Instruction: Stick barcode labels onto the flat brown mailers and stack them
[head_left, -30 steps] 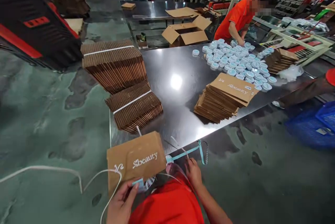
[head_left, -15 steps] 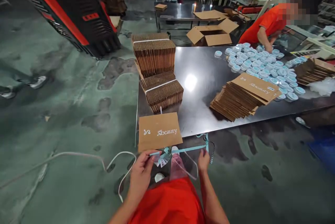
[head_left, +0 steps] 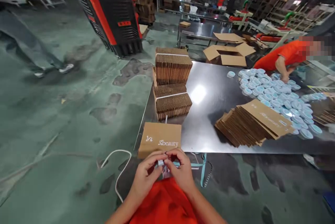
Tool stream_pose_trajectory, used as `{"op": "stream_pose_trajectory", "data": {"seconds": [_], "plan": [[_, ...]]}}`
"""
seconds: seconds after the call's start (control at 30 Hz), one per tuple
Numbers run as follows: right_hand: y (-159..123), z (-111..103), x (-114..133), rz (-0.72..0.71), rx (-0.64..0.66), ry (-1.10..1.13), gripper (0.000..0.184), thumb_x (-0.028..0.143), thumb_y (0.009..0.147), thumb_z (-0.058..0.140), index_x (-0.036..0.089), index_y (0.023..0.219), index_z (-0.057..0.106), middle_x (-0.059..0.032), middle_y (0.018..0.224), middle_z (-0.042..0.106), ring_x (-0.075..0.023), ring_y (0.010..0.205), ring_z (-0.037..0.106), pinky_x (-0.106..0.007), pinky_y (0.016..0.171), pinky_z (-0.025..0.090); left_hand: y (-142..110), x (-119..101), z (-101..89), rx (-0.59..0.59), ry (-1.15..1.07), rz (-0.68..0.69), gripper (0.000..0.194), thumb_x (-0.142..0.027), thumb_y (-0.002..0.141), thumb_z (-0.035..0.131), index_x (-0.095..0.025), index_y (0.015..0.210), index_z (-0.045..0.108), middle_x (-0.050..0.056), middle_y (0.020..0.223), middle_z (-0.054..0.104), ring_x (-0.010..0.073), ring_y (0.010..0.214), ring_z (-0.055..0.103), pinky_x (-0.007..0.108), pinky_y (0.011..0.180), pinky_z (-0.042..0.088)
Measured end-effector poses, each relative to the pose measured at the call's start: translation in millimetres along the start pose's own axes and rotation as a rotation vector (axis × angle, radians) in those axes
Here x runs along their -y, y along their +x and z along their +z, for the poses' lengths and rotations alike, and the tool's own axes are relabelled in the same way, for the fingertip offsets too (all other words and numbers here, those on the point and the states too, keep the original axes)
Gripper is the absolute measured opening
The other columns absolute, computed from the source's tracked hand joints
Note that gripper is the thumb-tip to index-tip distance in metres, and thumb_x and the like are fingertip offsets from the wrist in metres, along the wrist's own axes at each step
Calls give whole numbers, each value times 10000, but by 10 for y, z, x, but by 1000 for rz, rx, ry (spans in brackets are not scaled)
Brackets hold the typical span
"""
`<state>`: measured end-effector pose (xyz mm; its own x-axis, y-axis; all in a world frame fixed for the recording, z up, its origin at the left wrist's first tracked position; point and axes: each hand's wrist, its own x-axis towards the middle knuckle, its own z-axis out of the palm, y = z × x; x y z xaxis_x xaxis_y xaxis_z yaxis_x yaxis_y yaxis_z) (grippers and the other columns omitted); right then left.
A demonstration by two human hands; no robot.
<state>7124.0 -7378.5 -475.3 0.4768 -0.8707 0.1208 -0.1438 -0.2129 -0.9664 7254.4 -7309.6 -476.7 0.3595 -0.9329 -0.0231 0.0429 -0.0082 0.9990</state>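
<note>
My left hand (head_left: 146, 172) and my right hand (head_left: 181, 170) meet in front of my red top, fingertips together. Between the left fingers is a small pale piece (head_left: 160, 162), mostly covered, its kind unclear. The right fingers pinch at the same spot; what they hold is hidden. A teal strip (head_left: 203, 170) runs from behind the right hand to the table edge and hangs down there. Just beyond my hands lies a flat brown carton (head_left: 160, 134) with white "beauty" lettering, its near edge jutting past the table corner.
On the metal table (head_left: 202, 116) stand two strapped bundles of folded cartons (head_left: 172, 77), a fanned carton stack (head_left: 243, 124) and many light-blue round packs (head_left: 277, 95). A co-worker in orange (head_left: 285, 54) reaches into the packs. A white cord (head_left: 119, 150) loops at my left.
My right hand has come left from the teal strip and now meets my left hand. The view has tilted up. A walking person's legs show more at the left.
</note>
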Motion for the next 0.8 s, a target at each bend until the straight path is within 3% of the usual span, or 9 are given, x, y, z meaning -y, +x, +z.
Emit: {"op": "stream_pose_trajectory", "data": {"seconds": [0.07, 0.2, 0.3, 0.37, 0.6, 0.8], "plan": [[109, -88, -70, -5, 56, 17, 71, 216, 805, 622, 205, 867, 656, -13, 798, 613, -141, 723, 550, -246, 651, 441, 51, -13, 84, -30, 14, -33, 200, -253, 760, 616, -209, 894, 758, 102, 1095, 717, 248, 1066, 649, 360, 929, 520], [265, -226, -134, 14, 174, 44, 109, 245, 832, 596, 216, 925, 645, -7, 791, 601, -140, 707, 542, -248, 642, 430, 153, 39, 242, -226, -38, -174, 288, -298, 726, 655, -211, 993, 719, 112, 1270, 632, 268, 1155, 602, 404, 989, 478], [359, -275, -146, 32, 228, 34, 74, 272, 844, 591, 217, 846, 641, -4, 758, 586, -142, 706, 538, -253, 649, 424, 224, 37, 290, -276, -6, -242, 190, -332, 708, 662, -197, 824, 729, 130, 1309, 600, 294, 1190, 569, 412, 987, 464], [420, -299, -159, 27, 235, 47, 103, 299, 847, 592, 211, 824, 642, -6, 755, 588, -142, 715, 541, -256, 665, 430, 261, 5, 287, -268, 33, -239, 160, -340, 719, 650, -193, 724, 712, 130, 1243, 643, 296, 1175, 571, 408, 988, 451], [518, -398, -221, 98, 125, 126, 208, 392, 856, 574, 212, 937, 643, -28, 831, 632, -153, 766, 572, -272, 719, 463, 302, -58, 206, -331, 9, -219, 189, -366, 733, 646, -188, 786, 682, 63, 962, 734, 215, 936, 650, 312, 865, 497], [423, -301, -125, 42, 193, 116, 154, 347, 806, 653, 204, 865, 657, -10, 788, 614, -139, 724, 551, -259, 679, 452, 298, -6, 243, -189, 93, -238, 209, -390, 725, 621, -187, 700, 668, 4, 670, 672, 160, 640, 582, 246, 618, 469]]}}
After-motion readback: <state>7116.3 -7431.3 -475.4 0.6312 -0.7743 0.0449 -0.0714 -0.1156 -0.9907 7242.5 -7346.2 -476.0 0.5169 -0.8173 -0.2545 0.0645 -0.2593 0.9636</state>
